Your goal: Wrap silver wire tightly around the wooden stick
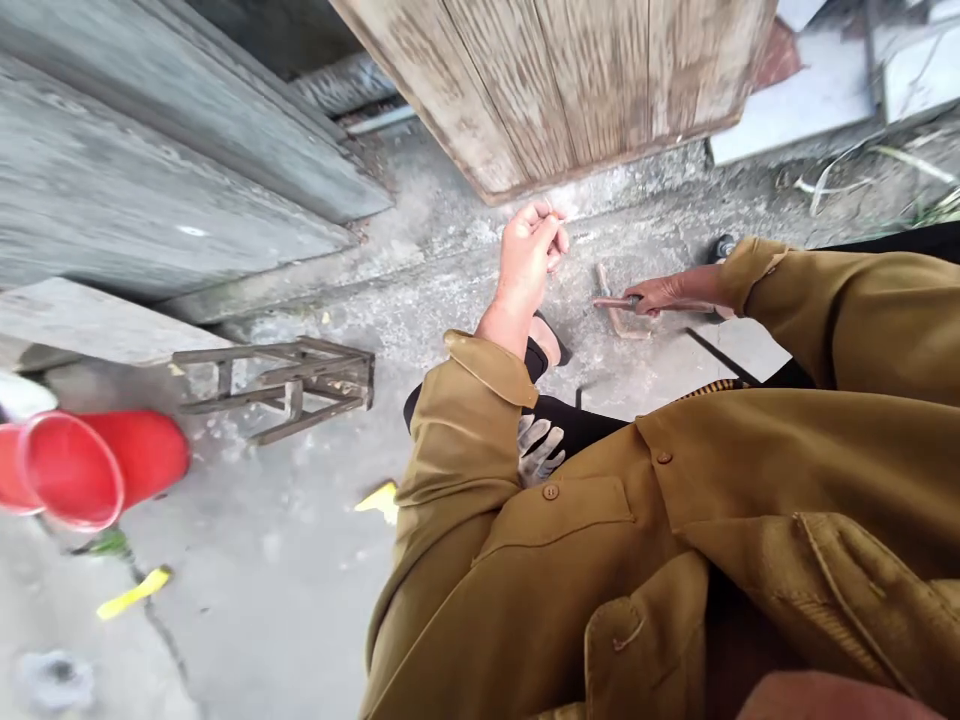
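Observation:
My left hand [529, 245] is raised just below the lower edge of a worn wooden plank panel [585, 90]. Its thumb and fingers are pinched together around something thin and small that I cannot make out. Lower and to the right, my right hand [656, 295] is closed around a long, thin reddish-brown tool [615, 302]; its exact kind is unclear. Beyond that tool, a pale bent bar or frame [606, 280] shows against the concrete. A whitish glove [538, 450] lies by my lap, partly covered by my sleeve.
On the left, a small wooden stool [315, 385] lies on its side near red buckets [146, 455]. Yellow-handled objects, one a brush-like piece [135, 592], rest on the concrete floor [285, 600]. Grey boards [150, 150] lean upper left; white slabs [802, 105] sit upper right.

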Available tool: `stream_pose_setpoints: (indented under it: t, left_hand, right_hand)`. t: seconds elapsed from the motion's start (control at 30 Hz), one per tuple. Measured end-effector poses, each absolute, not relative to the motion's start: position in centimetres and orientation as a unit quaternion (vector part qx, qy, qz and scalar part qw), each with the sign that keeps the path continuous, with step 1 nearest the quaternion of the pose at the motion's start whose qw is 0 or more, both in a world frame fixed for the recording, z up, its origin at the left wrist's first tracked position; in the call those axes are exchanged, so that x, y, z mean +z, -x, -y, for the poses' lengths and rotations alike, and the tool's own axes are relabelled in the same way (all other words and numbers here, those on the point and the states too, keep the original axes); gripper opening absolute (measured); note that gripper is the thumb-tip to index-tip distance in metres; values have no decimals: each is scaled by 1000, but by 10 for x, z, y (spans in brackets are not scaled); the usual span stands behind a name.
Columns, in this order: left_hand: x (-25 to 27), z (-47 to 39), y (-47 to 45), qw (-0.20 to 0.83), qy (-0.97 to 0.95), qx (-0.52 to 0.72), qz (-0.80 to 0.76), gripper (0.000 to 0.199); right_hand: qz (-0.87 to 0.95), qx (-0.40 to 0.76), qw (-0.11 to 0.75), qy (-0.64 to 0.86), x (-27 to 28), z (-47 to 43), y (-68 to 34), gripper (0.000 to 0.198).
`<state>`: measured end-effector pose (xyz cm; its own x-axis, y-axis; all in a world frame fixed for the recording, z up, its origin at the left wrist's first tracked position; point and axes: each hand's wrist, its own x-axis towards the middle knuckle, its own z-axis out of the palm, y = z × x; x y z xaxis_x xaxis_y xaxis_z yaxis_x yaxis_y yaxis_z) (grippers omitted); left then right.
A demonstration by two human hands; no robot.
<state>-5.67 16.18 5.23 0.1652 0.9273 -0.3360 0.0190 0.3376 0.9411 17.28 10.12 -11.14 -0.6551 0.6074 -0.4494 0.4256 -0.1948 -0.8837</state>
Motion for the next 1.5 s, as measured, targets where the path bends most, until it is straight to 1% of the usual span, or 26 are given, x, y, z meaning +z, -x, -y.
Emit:
stream_pose_setpoints:
  t: [0.03,0.07,0.1,0.13,0.23,0.33,0.4,0.47,0.53,0.6,0.77,0.87,0.97,1.03,1.1,1.17,1.3,1.33,1.43,1.47,1.5]
  left_hand:
    - [52,-164,55,619,-439,374,-533,8]
    - [52,-165,53,619,-434,383,-530,7]
    - [53,-167,51,622,-430,393,-524,7]
    - [53,-169,50,626,-427,401,-515,7]
    - [59,-174,49,629,-410,437,-496,10]
    - [68,-178,54,615,-370,495,-490,13]
    - [74,-178,58,615,-342,523,-481,14]
    - [78,-174,59,638,-316,527,-465,15]
    - [80,-168,58,670,-294,517,-444,16]
    - [79,-161,54,681,-287,516,-433,16]
    - [76,-156,47,686,-323,510,-406,11]
    - [76,-161,41,664,-351,516,-412,12]
    - [77,-166,34,653,-367,517,-413,13]
    - [78,-168,29,656,-363,519,-410,10]
    - [80,-169,25,664,-345,521,-410,11]
    - [81,-170,23,670,-325,525,-412,18]
    - [84,-168,22,661,-332,535,-408,40]
    - [85,-168,22,656,-342,534,-409,41]
    - [89,-166,22,637,-369,523,-430,26]
    - [91,-166,22,628,-374,523,-438,22]
    - [92,-165,21,616,-380,527,-445,20]
  right_hand:
    - [631,657,46,411,-92,-112,-180,5]
    - [627,656,23,420,-72,-122,-186,6]
    - [609,664,5,434,-52,-130,-192,15]
    - [595,668,19,447,-32,-138,-197,22]
    - [546,702,99,447,25,-153,-207,35]
    - [517,742,160,396,71,-162,-209,47]
    - [500,752,232,361,95,-165,-204,54]
    - [472,748,317,344,111,-167,-194,52]
    - [440,749,367,332,119,-168,-183,48]
    - [407,755,404,319,123,-170,-171,43]
    - [362,762,448,297,123,-177,-152,26]
    - [351,740,490,299,122,-182,-150,27]
    - [354,711,517,318,122,-186,-149,34]
    - [363,707,518,317,125,-188,-148,36]
    - [372,715,506,307,130,-188,-146,34]
    - [376,726,489,303,136,-187,-144,33]
    - [373,737,472,310,142,-187,-144,33]
    - [374,734,473,313,142,-187,-145,30]
    - [393,705,481,343,138,-188,-147,17]
    - [405,690,481,358,135,-188,-148,22]
    - [423,674,478,372,131,-188,-148,31]
